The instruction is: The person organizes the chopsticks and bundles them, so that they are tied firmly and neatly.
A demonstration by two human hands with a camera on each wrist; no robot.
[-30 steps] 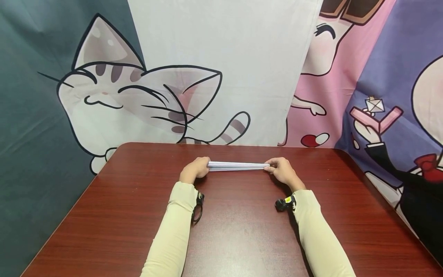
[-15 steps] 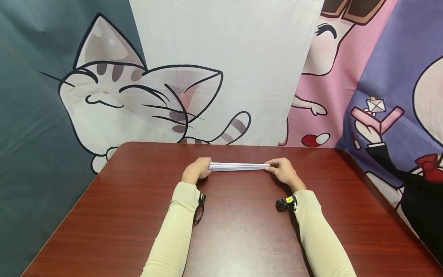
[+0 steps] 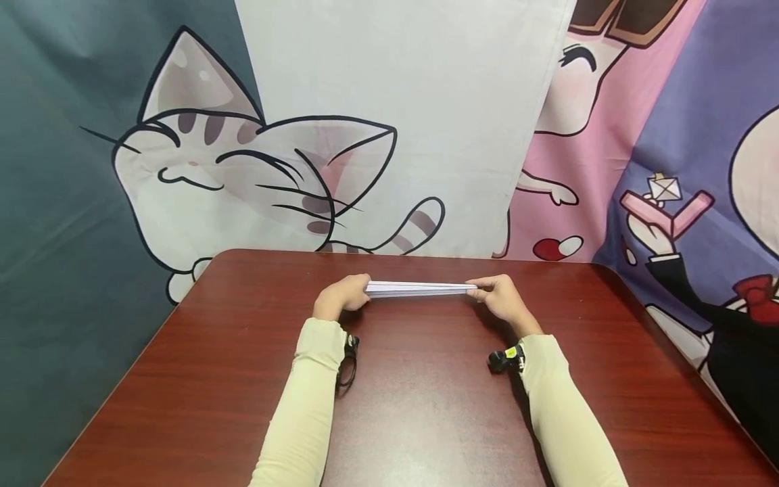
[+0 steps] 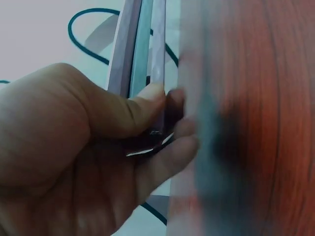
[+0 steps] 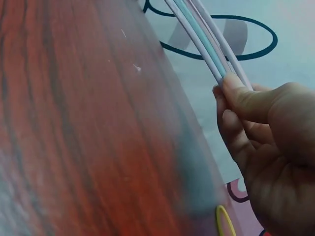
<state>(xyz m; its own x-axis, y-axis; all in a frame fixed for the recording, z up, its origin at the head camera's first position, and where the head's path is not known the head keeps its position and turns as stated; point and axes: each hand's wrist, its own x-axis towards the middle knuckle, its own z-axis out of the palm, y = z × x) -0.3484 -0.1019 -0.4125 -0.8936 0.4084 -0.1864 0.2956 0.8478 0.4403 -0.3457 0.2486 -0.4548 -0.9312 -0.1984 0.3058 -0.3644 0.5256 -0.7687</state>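
I see fingers of the left hand [image 3: 343, 295] and right hand [image 3: 504, 299] pinching opposite ends | thin, layered white-and-pale-blue strip bundle [image 3: 420, 290], material unclear, level between them | far side of red-brown wood-grained tabletop [image 3: 420, 379] | I'd guess light, creasable; grip ends

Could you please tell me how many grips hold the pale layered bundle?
2: the left grip at the left end of the pale layered bundle, the right grip pinching its right end.

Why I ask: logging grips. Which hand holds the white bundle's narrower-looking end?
The right hand; the white bundle tapers toward it, whereas the left hand holds the wider-looking end.
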